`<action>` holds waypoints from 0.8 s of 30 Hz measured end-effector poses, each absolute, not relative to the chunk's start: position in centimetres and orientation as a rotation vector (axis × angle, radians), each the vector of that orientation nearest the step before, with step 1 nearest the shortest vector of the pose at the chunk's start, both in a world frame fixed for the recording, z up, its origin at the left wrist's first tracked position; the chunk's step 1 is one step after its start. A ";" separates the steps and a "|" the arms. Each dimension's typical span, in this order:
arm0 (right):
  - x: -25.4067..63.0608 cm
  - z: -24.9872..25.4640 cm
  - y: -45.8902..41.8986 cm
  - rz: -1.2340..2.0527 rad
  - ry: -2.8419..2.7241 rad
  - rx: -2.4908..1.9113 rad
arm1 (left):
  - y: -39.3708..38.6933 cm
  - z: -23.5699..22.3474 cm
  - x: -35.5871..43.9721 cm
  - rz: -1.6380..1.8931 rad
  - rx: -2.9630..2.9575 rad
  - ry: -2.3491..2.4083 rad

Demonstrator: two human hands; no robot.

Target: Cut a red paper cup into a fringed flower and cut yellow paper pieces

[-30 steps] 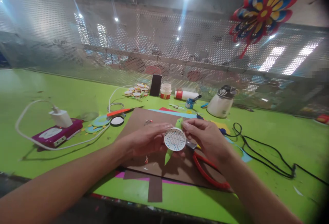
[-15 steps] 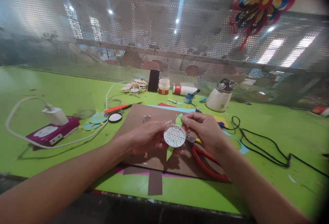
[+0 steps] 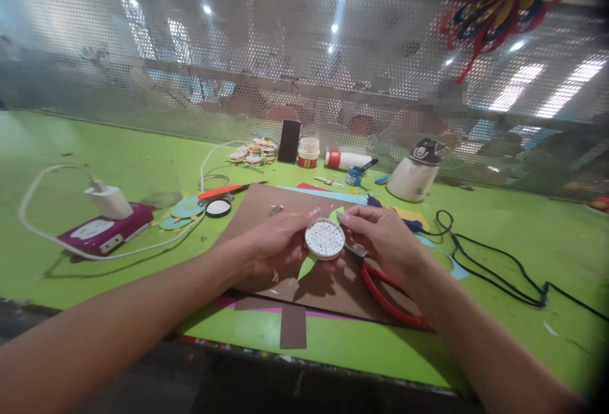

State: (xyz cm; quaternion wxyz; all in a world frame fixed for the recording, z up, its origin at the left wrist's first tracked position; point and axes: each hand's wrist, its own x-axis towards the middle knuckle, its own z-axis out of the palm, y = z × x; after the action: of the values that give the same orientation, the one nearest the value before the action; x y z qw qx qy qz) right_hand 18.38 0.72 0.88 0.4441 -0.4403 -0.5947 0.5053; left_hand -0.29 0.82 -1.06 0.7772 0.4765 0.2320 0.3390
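Between my two hands is a small white disc (image 3: 325,238) with blue dots and crossing lines on its face. Green leaf-shaped pieces (image 3: 307,266) stick out from below it and at its upper right. My left hand (image 3: 280,239) grips the disc from the left, its thumb along the rim. With thumb and fingertips, my right hand (image 3: 373,233) pinches the upper green piece beside the disc. Red-handled scissors (image 3: 387,297) lie under my right hand, on a brown board (image 3: 257,211); their blades are partly hidden.
At left sit a purple power strip (image 3: 107,233) with a white charger and cable, an orange cutter (image 3: 219,192) and a round black-rimmed lid (image 3: 218,208). Behind stand a phone (image 3: 289,141), a paint jar (image 3: 353,176) and a white jug (image 3: 413,176). A black cord (image 3: 499,278) trails right.
The camera view has shifted slightly. The disc has tipped a little, its side rim now showing, and the lower green piece points more to the left. Both hands keep their hold.
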 end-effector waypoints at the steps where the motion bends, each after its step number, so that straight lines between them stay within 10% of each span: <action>1: 18.4 0.9 0.7 1.256 -1.481 -1.094 | 0.9 -1.2 -0.3 0.737 1.040 0.492; 24: 17.9 -0.1 1.3 1.254 -1.549 -1.258 | 1.9 -2.0 -0.4 1.043 0.904 0.699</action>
State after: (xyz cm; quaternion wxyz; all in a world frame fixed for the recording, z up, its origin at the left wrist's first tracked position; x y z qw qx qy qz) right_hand 17.93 1.25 -0.10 0.3823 -0.4932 -0.6075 0.4915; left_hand -0.40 1.92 -2.00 0.7154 0.4082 0.3155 0.4712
